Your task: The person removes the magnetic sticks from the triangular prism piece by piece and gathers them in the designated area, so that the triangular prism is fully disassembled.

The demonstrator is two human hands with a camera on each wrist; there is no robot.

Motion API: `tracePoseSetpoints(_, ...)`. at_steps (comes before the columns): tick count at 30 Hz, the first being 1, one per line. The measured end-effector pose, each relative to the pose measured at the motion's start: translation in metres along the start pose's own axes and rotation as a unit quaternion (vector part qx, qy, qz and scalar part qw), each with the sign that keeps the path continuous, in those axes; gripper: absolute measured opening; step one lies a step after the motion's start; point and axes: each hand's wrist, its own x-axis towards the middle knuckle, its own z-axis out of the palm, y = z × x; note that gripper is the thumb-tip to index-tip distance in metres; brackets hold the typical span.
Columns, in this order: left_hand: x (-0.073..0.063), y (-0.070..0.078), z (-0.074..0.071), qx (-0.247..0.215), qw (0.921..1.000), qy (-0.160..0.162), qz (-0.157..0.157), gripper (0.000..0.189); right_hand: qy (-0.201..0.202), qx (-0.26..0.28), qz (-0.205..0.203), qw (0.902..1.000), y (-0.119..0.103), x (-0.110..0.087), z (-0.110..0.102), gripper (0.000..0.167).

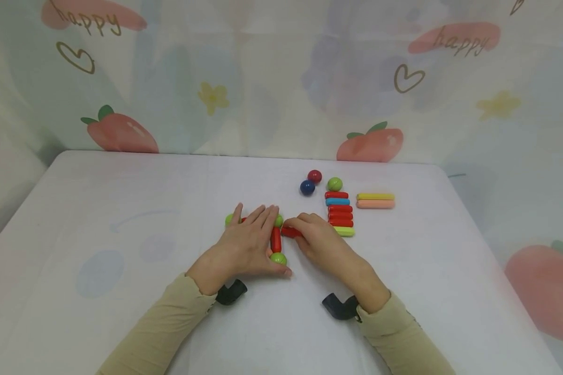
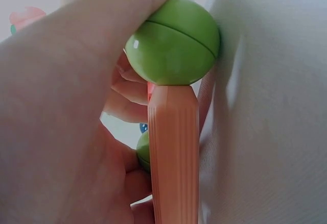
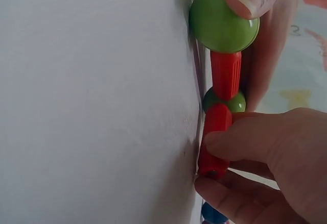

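My left hand (image 1: pixel 244 250) lies spread with straight fingers over a joined shape of balls and rods, hiding much of it. Its thumb rests on the near green ball (image 1: pixel 278 259); a red rod (image 1: pixel 276 239) links that ball to another green ball (image 1: pixel 279 221). A third green ball (image 1: pixel 229 220) shows left of the fingers. From the near ball an orange rod (image 2: pixel 174 152) extends beneath the hand in the left wrist view. My right hand (image 1: pixel 326 245) pinches a loose-ended red rod (image 3: pixel 217 137), its other end at the far green ball; whether it is seated there I cannot tell.
Behind the right hand lies a column of red, blue and yellow-green rods (image 1: pixel 340 208), topped by a green ball (image 1: pixel 335 184). Red (image 1: pixel 315 176) and blue (image 1: pixel 307 187) balls sit to its left. Yellow (image 1: pixel 375 196) and peach (image 1: pixel 375 204) rods lie at right on the white table (image 1: pixel 427 291).
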Motion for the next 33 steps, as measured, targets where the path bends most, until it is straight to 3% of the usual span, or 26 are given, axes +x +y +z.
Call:
tracePoseSetpoints(9,0.000,0.000,0.001,0.000,1.0000,-0.003,-0.003,0.124,-0.017,0.022,0.022,0.9994,0.002,-0.002,-0.008,0.046)
tracePoseSetpoints(15,0.001,0.000,0.000,0.001,1.0000,-0.005,-0.006,0.124,-0.005,0.028,0.022,0.9994,0.005,-0.004,-0.022,0.047)
tracePoseSetpoints(33,0.001,-0.001,0.000,-0.005,0.9999,-0.008,-0.010,0.125,0.004,0.029,0.038,0.9989,0.015,-0.015,-0.049,0.029)
